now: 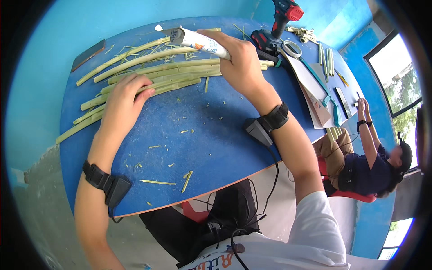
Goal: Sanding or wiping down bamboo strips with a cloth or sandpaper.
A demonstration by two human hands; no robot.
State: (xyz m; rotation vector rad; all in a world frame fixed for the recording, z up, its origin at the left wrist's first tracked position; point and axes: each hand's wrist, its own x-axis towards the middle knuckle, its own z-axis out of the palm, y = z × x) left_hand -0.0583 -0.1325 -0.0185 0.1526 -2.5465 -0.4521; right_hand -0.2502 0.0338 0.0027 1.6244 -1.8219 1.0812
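Note:
Several long pale-green plant stalks (pixel 175 69) lie side by side across the far left of the blue table (pixel 198 144). My left hand (pixel 123 96) is closed over the near stalks, thumb and fingers curled round a stalk. Above the farther ones, my right hand (pixel 243 63) grips a roll wrapped in white printed paper (pixel 198 42). Its free end points left, over the stalks, with a small white tip. What the paper covers is hidden. Black bands with dark boxes are on both my wrists.
A red-and-black cordless drill (pixel 281 22) stands at the far right beside a tape roll (pixel 292 48). Near them lie paper sheets (pixel 306 85), a teal tool (pixel 326 87) and short cut stalks (pixel 326 60). Another person (pixel 369 166) sits at the right end. Plant scraps (pixel 157 182) litter the front.

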